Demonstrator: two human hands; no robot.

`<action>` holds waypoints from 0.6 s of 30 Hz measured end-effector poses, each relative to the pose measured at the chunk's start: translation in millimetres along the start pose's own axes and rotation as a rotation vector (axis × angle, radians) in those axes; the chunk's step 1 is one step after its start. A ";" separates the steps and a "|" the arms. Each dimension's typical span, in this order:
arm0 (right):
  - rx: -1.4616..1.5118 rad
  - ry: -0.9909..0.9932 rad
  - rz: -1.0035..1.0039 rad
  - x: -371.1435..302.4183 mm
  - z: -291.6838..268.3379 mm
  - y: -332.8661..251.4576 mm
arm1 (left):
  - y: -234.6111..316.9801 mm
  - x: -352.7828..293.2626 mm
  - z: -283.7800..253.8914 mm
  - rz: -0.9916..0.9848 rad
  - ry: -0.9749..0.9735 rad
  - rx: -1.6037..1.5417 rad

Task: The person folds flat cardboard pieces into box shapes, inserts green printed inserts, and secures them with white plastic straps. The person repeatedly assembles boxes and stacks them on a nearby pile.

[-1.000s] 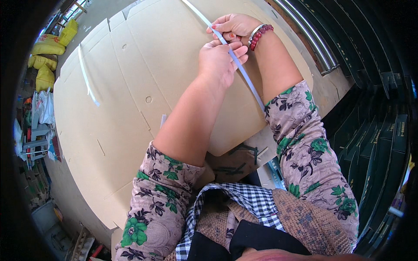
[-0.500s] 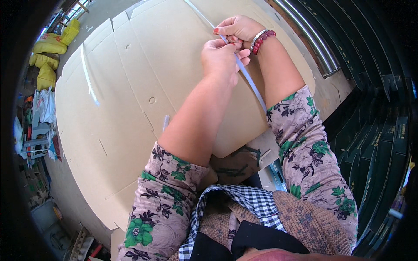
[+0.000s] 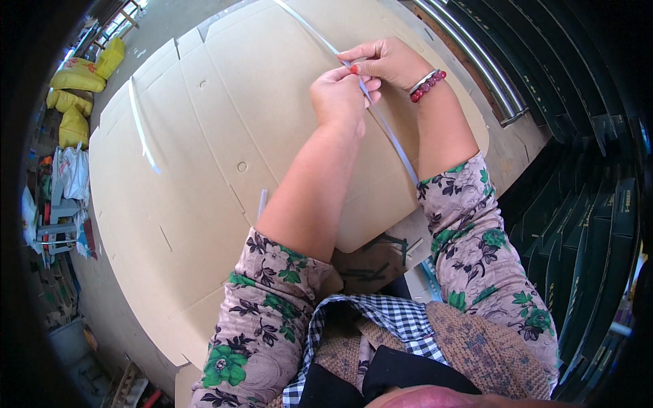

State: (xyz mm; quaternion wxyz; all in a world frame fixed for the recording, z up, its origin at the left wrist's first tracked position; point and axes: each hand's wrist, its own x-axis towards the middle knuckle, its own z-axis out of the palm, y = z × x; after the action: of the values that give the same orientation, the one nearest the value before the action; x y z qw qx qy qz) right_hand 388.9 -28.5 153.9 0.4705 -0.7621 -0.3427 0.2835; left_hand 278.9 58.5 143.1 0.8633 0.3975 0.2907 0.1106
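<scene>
Illumination: bright, even daylight with soft, faint shadows beneath the forearms. No glare on the cardboard sheet (image 3: 204, 170). Focus is sharp centrally; fisheye distortion bends straight edges outward. A black vignette surrounds the frame. The right periphery is dim.

Both hands meet at twelve o'clock over the flat cardboard sheet (image 3: 204, 170). The left hand (image 3: 338, 95) is closed around a thin white strap (image 3: 398, 146), and the right hand (image 3: 384, 62), red bead bracelet (image 3: 427, 77) at the wrist, pinches that strap just beside it. The strap runs from one o'clock down toward three. Another loose white strip (image 3: 141, 132) lies at ten o'clock; yellow sacks (image 3: 78, 81) sit beyond.
</scene>
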 end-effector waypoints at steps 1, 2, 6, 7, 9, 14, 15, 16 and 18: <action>-0.004 -0.003 -0.002 -2.3 -0.7 -2.0 | 0.0 -0.6 0.7 0.015 0.002 0.023; -0.009 -0.007 -0.004 -5.0 -0.8 -4.3 | 0.1 -0.7 1.2 0.029 0.004 0.046; 0.065 -0.064 0.039 -7.3 -4.8 -6.3 | -5.5 3.0 -1.1 0.127 -0.027 0.136; 0.112 -0.078 0.042 -6.5 -6.4 -3.0 | -6.2 2.0 -1.2 0.154 -0.038 0.165; 0.208 -0.106 0.046 -4.0 -7.5 6.3 | -8.0 2.1 -2.5 0.201 -0.062 0.207; 0.116 0.009 -0.121 -9.9 6.9 9.9 | -14.0 3.9 -10.2 0.260 -0.093 0.213; 0.087 0.039 -0.129 -10.9 8.8 9.7 | -13.9 3.4 -9.8 0.260 -0.090 0.214; 0.050 0.051 -0.147 -11.3 9.4 9.9 | -13.6 1.9 -9.5 0.259 -0.088 0.216; -0.023 0.079 -0.181 -12.9 9.6 10.5 | -13.6 -0.3 -8.4 0.255 -0.092 0.225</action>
State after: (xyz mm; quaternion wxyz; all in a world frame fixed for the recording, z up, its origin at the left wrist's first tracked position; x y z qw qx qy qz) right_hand 376.6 -37.1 141.9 0.4984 -0.7440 -0.3948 0.2054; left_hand 273.1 54.7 128.7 0.8047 0.5299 0.2086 0.1677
